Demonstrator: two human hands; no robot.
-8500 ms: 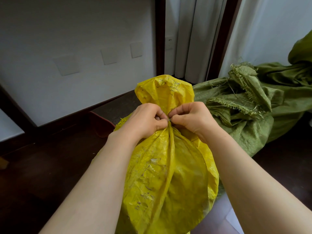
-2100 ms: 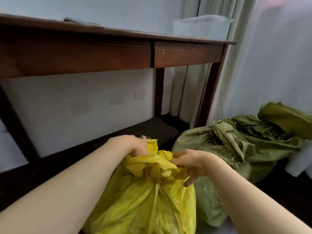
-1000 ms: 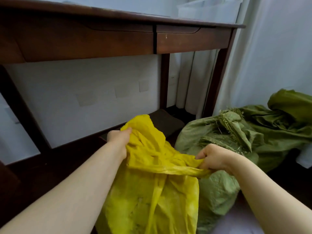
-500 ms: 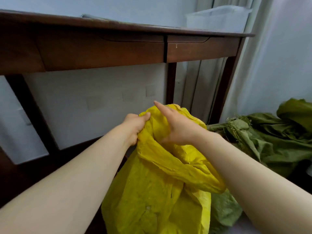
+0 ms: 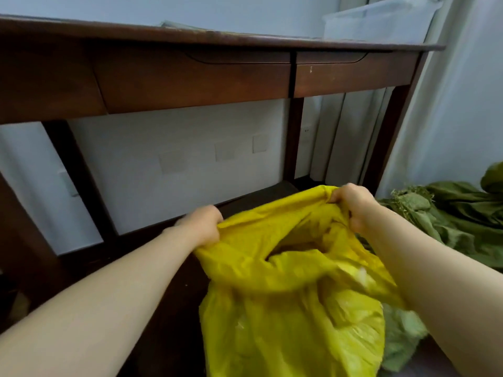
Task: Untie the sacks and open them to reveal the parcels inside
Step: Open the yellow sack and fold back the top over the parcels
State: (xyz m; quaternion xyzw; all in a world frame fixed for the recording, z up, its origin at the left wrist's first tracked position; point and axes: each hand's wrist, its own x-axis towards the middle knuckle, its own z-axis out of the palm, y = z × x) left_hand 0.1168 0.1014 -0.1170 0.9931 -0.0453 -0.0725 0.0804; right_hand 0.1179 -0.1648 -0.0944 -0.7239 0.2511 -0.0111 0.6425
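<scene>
The yellow sack (image 5: 285, 322) stands upright on the floor (image 5: 168, 295) before the desk (image 5: 190, 77), its mouth facing up and stretched wide from left to right. The left hand (image 5: 202, 225) clutches one end of the rim in curled fingers, and the right hand (image 5: 352, 206) clutches the other. Something brownish shows inside, too dim to name. A green sack (image 5: 457, 221) slumps beside it, partly out of sight to the right.

Yellow sack (image 5: 285, 322) contents hidden in shadowed mouth; green sack (image 5: 462, 221) cut off right.
</scene>
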